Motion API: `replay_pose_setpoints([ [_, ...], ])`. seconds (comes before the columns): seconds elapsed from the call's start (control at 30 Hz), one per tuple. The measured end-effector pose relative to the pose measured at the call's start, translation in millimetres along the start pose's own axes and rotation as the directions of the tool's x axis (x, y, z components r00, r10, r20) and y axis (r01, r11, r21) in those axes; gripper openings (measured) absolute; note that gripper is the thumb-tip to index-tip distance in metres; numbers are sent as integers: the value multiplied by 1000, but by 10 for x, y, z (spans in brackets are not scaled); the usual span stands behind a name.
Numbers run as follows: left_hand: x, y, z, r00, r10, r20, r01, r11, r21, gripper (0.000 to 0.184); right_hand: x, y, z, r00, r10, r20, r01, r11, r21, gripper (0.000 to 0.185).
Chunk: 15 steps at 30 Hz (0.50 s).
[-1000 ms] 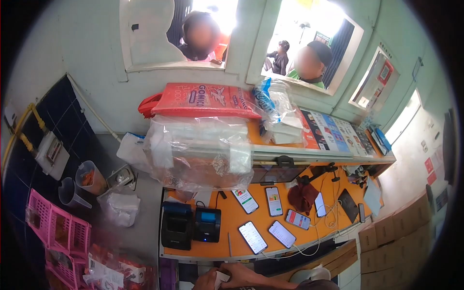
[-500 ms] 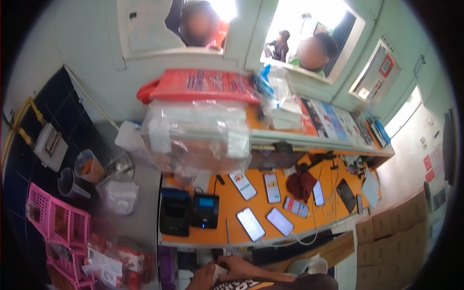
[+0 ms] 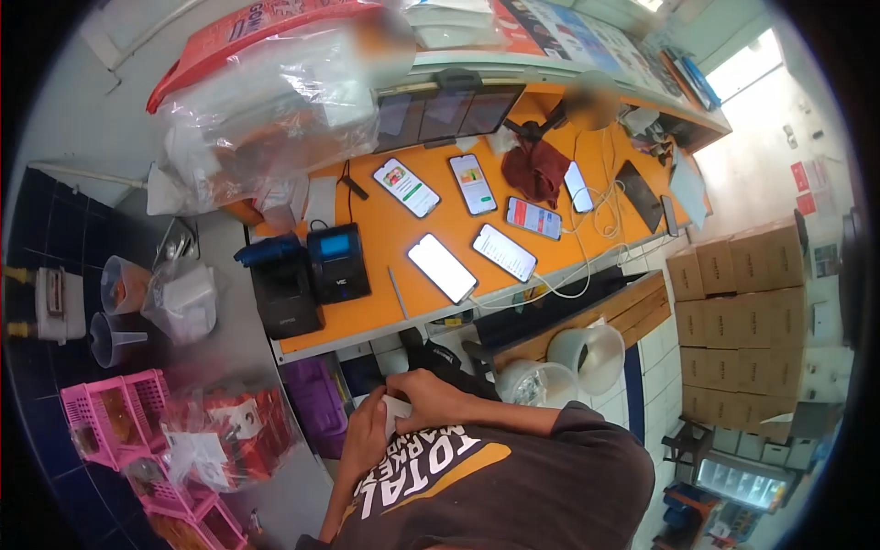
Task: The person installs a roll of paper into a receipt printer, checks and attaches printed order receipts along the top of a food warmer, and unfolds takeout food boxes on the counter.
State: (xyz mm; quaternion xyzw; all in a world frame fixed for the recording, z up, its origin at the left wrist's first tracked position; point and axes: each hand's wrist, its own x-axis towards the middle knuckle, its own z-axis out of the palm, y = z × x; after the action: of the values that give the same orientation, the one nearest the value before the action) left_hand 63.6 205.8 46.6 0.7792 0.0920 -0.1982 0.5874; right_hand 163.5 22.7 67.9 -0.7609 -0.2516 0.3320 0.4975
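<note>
Close in front of my chest, my left hand point(image 3: 368, 429) and my right hand point(image 3: 429, 400) meet with their fingers closed around a small white piece that looks like folded paper point(image 3: 396, 412). Its lower part is covered by my fingers. Beyond them stands an orange desk point(image 3: 357, 323) with several lit smartphones. The nearest are a phone with a white screen point(image 3: 443, 268) and a phone showing text lines point(image 3: 505, 252), both with cables attached. A black receipt printer point(image 3: 284, 289) sits at the desk's left, beside a smaller black device with a blue screen point(image 3: 338, 262).
Pink baskets point(image 3: 115, 417) and a plastic bag of red packs point(image 3: 225, 435) lie to the left. Clear plastic tubs point(image 3: 587, 357) stand below the desk's right part. Stacked cardboard boxes point(image 3: 738, 316) rise at the right. A monitor point(image 3: 449, 112) stands at the desk's back.
My view has tipped downward, so the desk and hands appear higher and more of my shirt shows. The windows have left the view. Both hands still hold the white piece.
</note>
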Motion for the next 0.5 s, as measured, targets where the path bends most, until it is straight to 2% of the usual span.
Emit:
replay_pose_setpoints([
  [0.07, -41, -101, -21, 997, 72, -20, -69, 988, 140, 50, -39, 4, 78, 999, -28, -28, 26, 998, -54, 43],
  [0.13, -68, -294, -22, 997, 75, 19, -77, 987, 143, 49, -45, 58, 141, 997, -76, -13, 74, 992, -102, 43],
  [0.17, -96, -174, -41, 998, 49, 34, -53, 990, 132, 49, -59, 41, 144, 1000, -26, 0, 26, 997, -77, 42],
  [0.2, -129, -33, -27, 992, 122, -23, -116, 975, 192, 48, -72, 6, 139, 1000, 20, 16, -19, 998, -66, 41],
  [0.3, -204, -71, -50, 997, 70, -41, -64, 991, 119, 50, -127, 12, 204, 997, 55, 54, -54, 998, -16, 41],
  [0.37, -225, -121, -70, 997, 65, -51, -65, 998, 0, 54, -116, -26, 187, 998, 47, 32, -49, 997, 62, 39],
  [0.5, -283, -57, -104, 996, 62, -57, -66, 996, -60, 60, -110, -135, 243, 1000, -24, 5, 24, 999, -27, 38],
])
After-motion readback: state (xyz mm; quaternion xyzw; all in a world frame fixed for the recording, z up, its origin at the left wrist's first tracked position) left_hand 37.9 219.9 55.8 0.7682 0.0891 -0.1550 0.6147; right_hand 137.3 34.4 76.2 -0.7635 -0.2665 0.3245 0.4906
